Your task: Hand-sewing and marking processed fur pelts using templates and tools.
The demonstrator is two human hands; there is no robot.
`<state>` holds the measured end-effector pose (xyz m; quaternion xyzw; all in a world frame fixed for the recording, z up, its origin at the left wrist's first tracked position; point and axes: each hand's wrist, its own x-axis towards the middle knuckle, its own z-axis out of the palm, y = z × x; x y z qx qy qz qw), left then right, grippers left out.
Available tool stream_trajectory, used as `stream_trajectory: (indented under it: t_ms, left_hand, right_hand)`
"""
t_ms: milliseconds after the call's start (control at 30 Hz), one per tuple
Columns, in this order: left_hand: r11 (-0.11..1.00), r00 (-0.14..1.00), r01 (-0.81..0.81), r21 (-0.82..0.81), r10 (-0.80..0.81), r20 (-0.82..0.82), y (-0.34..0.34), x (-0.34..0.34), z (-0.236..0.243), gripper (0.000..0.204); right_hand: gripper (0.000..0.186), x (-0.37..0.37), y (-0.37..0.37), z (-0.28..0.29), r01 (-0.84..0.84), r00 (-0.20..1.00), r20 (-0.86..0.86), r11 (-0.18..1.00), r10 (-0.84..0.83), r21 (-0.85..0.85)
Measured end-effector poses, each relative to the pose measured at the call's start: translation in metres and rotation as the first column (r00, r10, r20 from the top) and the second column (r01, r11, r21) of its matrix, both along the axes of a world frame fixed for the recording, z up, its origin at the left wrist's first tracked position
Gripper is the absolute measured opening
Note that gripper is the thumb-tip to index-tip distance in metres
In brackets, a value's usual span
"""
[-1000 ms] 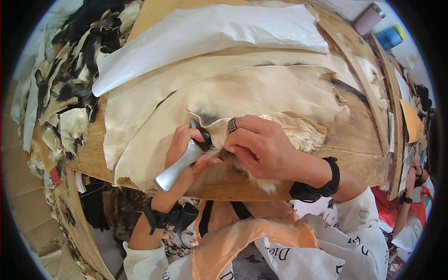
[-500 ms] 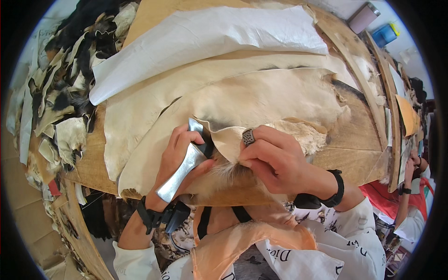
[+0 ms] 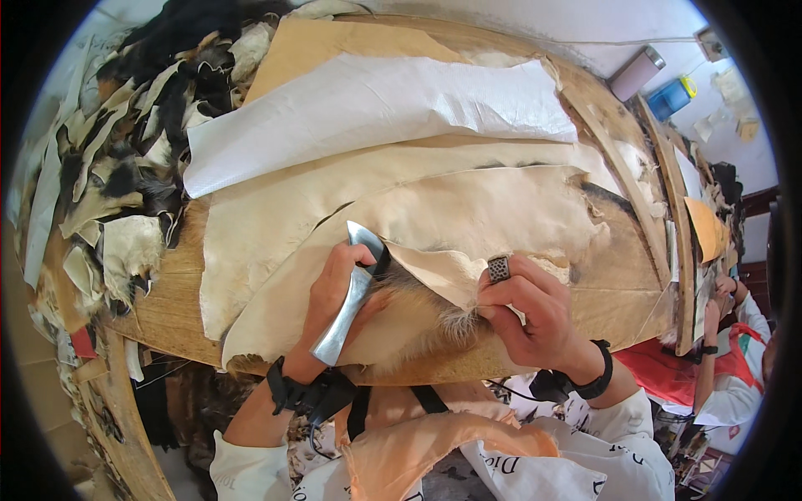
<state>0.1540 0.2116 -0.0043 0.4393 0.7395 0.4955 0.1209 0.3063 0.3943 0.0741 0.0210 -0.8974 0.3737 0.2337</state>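
A pale fur hide [image 3: 480, 196] lies skin side up across the wooden table, with another pale hide partly beneath it. My left hand [image 3: 332, 288] is closed round a silver furrier's knife [image 3: 342, 321], a waisted metal tool flared at both ends, tilted over the hide's near part. To its right, my right hand [image 3: 530, 313] wears a wide patterned ring and pinches the folded edge of the hide between thumb and fingers. Between the hands that edge is lifted, showing tan and whitish fur [image 3: 426, 296] on the underside.
A white sheet [image 3: 376, 104] covers the far hides. Black, brown and white fur scraps [image 3: 125, 184] heap up at the left. Wooden strips [image 3: 614, 175] run along the right, with a blue bottle [image 3: 671, 98] beyond. Another person's arm [image 3: 710, 334] is at far right.
My right hand has moved right and slightly nearer, pulling the pinched edge so more fur shows. My left hand still holds the knife. The whole view has shifted a little.
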Motion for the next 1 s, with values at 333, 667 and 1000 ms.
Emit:
stream_trajectory:
  t_ms: [333,667,1000]
  left_hand:
    - [0.994,0.988,-0.089,-0.064,0.096,0.123,0.003,0.002,0.002,0.044]
    - [0.99,0.92,-0.083,-0.114,0.12,0.373,0.004,0.003,0.008,0.043]
    - [0.971,0.85,-0.204,-0.122,0.238,0.47,0.012,0.006,0.009,0.038]
  right_hand:
    - [0.017,0.006,0.003,-0.004,0.04,0.998,-0.042,0.999,-0.041,-0.017]
    - [0.015,0.015,0.003,-0.01,0.06,0.998,-0.012,0.996,-0.061,-0.065]
    - [0.011,0.034,0.042,-0.024,0.315,0.946,0.312,0.461,-0.085,-0.83]
